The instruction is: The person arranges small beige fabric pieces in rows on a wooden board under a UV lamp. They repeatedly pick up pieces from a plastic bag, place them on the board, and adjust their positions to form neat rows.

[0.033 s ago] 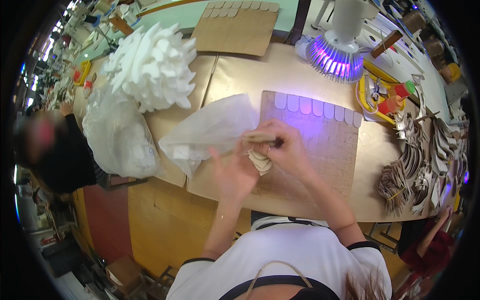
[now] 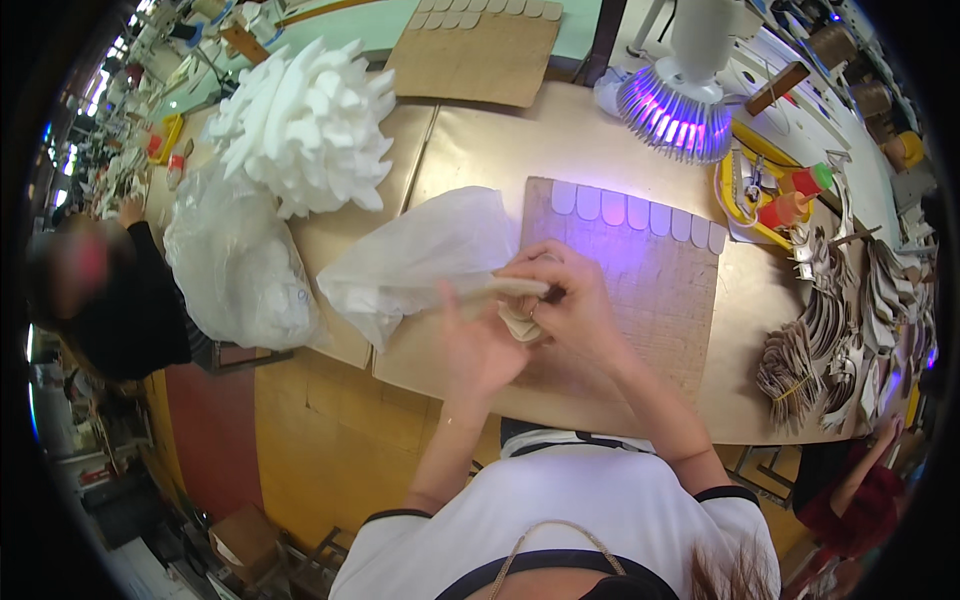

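Note:
My right hand (image 2: 578,300) is closed on small, flat beige pieces (image 2: 520,286), with a dark end showing by its fingers. Just below, more pale cream pieces (image 2: 519,322) fan out between my two hands; which hand bears them I cannot tell. My left hand (image 2: 484,350) is close by on the left, blurred, its thumb raised and stretched away from the pieces. Under and beyond the right hand lies a brown cardboard sheet (image 2: 640,300), with a row of pale round-ended tabs (image 2: 638,213) along its far edge.
A clear plastic bag (image 2: 420,250) lies left of the cardboard. Further left are a white spiky foam bundle (image 2: 305,130) and a fuller bag (image 2: 235,265). A lit lamp (image 2: 675,110) hangs at the back right. Beside it are a yellow tray (image 2: 735,200) and bundled beige strips (image 2: 790,370). Another person (image 2: 120,300) sits left.
My left hand has shifted slightly right, toward my right hand. The beige piece in the right-hand fingers now points more to the left. The view has moved very slightly.

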Demonstrator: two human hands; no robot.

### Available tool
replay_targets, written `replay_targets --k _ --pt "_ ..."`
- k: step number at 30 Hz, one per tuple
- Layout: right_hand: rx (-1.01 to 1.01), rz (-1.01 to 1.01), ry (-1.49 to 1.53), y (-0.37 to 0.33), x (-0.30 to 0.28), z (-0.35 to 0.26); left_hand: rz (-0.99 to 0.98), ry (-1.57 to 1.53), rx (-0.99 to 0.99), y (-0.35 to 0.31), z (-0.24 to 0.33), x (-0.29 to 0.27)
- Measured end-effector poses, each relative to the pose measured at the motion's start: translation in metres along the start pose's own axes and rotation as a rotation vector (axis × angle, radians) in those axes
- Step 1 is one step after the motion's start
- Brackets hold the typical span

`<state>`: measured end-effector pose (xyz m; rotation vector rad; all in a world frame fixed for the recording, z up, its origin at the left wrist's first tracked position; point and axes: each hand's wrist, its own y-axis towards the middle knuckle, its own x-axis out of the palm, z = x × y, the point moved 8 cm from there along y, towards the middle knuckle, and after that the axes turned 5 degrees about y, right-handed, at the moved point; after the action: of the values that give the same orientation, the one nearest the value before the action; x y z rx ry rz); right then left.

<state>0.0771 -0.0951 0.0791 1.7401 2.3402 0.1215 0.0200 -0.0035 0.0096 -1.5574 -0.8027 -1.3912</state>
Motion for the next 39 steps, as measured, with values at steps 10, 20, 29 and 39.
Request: replay_targets --k 10,20,29,39 --pt "0.076 -0.196 -0.593 -0.048 -0.026 -0.002 0.134 0.295 -0.137 0.041 -0.040 -0.027" --pt "-0.042 -0.113 -0.629 -0.072 -0.052 -0.012 0.091 0.235 -0.213 0.040 -0.057 -0.021" --pt "0.012 -0.066 -0.429 -0.079 -0.067 0.000 0.289 0.562 -0.197 0.040 -0.066 -0.040" --pt "0.429 0.611 0.141 -0.113 -0.168 0.078 0.423 1.505 0.493 0.037 0.046 -0.032"
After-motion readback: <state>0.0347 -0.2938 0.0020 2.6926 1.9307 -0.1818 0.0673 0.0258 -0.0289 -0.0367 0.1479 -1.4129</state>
